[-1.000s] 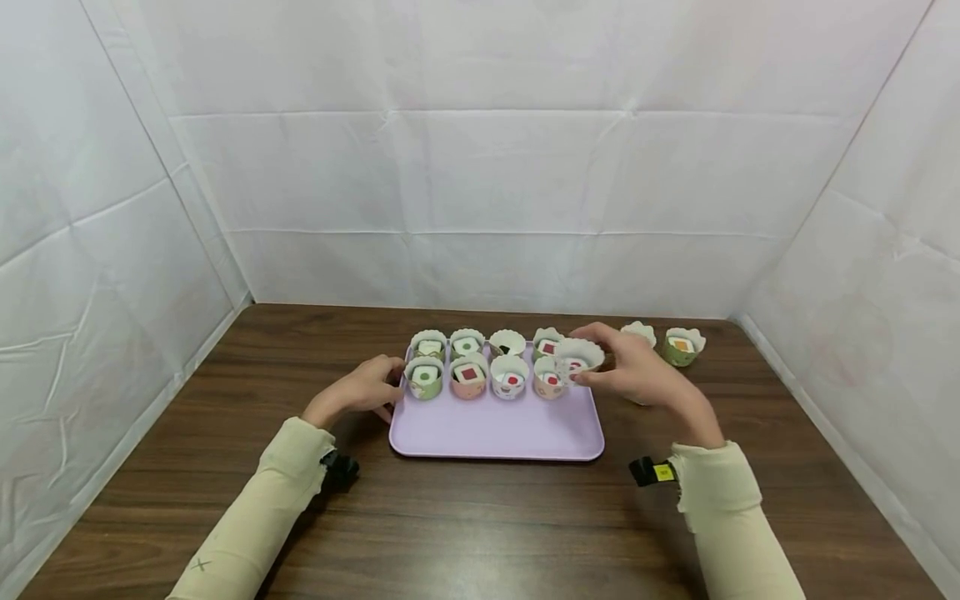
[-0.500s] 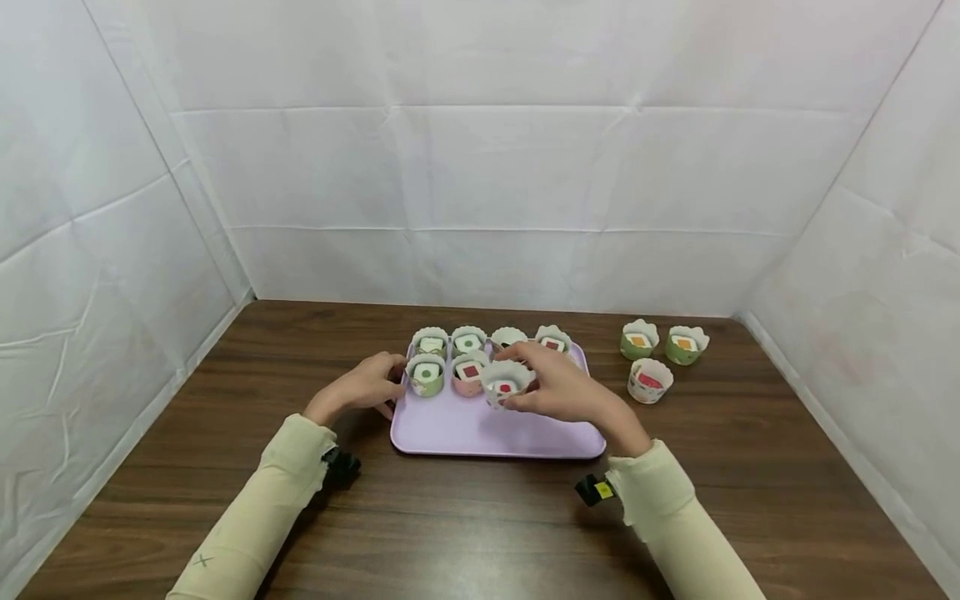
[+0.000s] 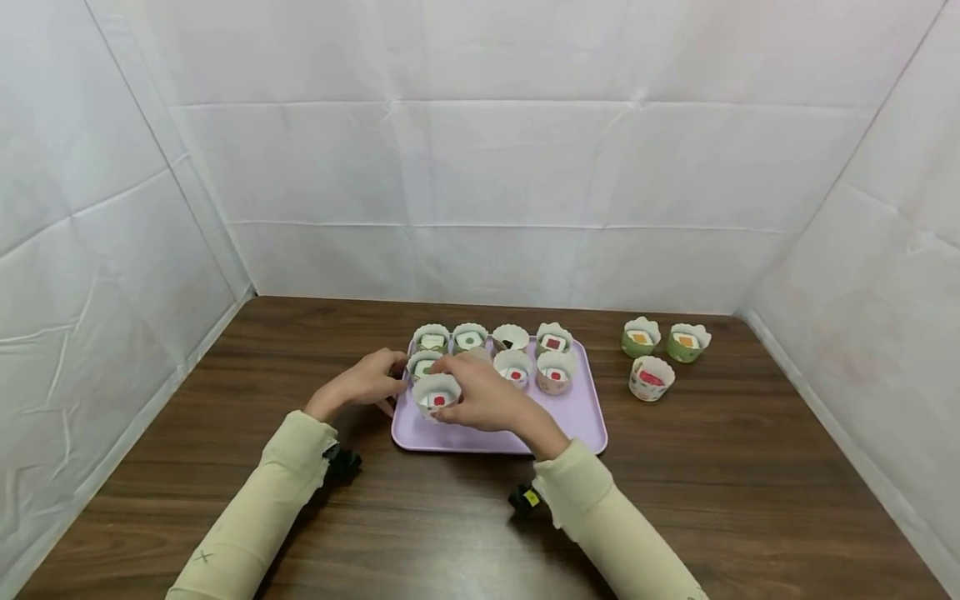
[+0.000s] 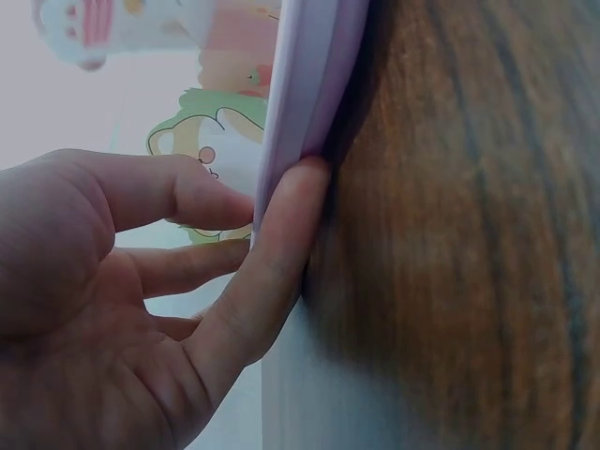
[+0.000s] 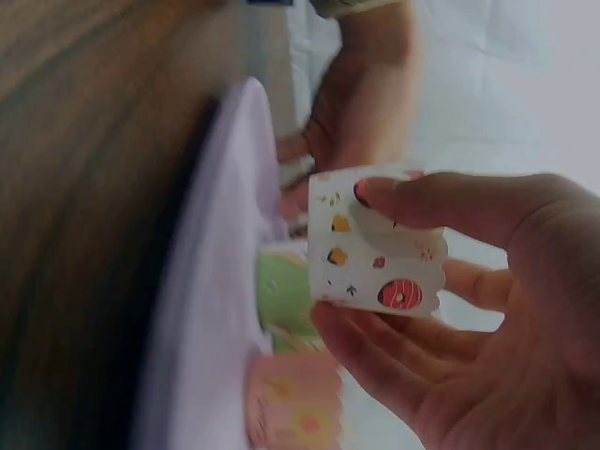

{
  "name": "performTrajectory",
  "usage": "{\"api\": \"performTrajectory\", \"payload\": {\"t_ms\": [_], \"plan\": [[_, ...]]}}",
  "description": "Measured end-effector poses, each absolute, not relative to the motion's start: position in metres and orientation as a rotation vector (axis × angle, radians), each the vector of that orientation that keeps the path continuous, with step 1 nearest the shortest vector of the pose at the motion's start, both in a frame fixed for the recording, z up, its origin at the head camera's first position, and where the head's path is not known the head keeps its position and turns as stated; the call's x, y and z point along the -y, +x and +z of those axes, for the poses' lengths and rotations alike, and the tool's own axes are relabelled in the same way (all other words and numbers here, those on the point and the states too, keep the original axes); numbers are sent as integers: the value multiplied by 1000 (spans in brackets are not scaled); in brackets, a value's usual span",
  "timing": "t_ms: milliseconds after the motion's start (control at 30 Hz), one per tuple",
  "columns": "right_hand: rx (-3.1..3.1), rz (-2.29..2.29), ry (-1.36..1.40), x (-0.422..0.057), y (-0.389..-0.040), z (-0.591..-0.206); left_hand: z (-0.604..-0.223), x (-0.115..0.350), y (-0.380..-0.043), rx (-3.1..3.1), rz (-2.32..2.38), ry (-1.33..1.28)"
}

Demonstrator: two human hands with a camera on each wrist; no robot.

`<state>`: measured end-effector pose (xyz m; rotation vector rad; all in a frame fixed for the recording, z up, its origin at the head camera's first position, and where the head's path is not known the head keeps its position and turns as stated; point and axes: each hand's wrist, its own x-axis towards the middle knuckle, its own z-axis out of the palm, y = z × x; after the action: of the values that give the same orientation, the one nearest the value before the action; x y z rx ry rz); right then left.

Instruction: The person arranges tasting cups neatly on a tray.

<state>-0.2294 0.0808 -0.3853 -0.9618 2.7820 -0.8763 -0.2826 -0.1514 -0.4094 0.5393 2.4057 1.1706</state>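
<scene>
White sheeting [image 3: 517,167] walls off the far, left and right edges of a dark wood-grained worktop [image 3: 420,517]. Midway along its far edge, set slightly in from it, lies a lilac tray [image 3: 480,437]. The left hand [image 3: 367,385] pinches the tray rim that faces the worktop's left edge, fingers above and below it. The right hand [image 3: 480,393] grips a white paper cup [image 3: 435,394] with red and yellow motifs, thumb on one side and fingers on the other; it is held above the tray, near the left hand and just beside a green cup [image 3: 422,366]. Next to that one stands a pink cup [image 5: 295,398], mostly hidden in the head view. Three paper cups [image 3: 651,381] sit on the worktop near its far right corner, two green and one white, well apart from the tray.
</scene>
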Motion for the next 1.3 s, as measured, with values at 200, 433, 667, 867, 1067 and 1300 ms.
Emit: {"api": "performTrajectory", "payload": {"t_ms": [200,433,667,867,1067,1300], "plan": [[-2845,-823,-892,-63,-228,-399,-410,150,-283,-2413,1155,567],[-2855,-821,-852,-58,-227,-407,-409,152,-284,-2399,1169,586],[-2868,-800,-915,-59,-228,-411,-408,152,-285,-2420,1147,605],[-2857,-792,-929,-58,-227,-412,-409,151,-285,-2417,1148,611],[-2846,-772,-938,-58,-226,-411,-408,151,-284,-2410,1157,609],[-2824,-724,-935,-60,-226,-407,-408,152,-285,-2406,1157,585]]}}
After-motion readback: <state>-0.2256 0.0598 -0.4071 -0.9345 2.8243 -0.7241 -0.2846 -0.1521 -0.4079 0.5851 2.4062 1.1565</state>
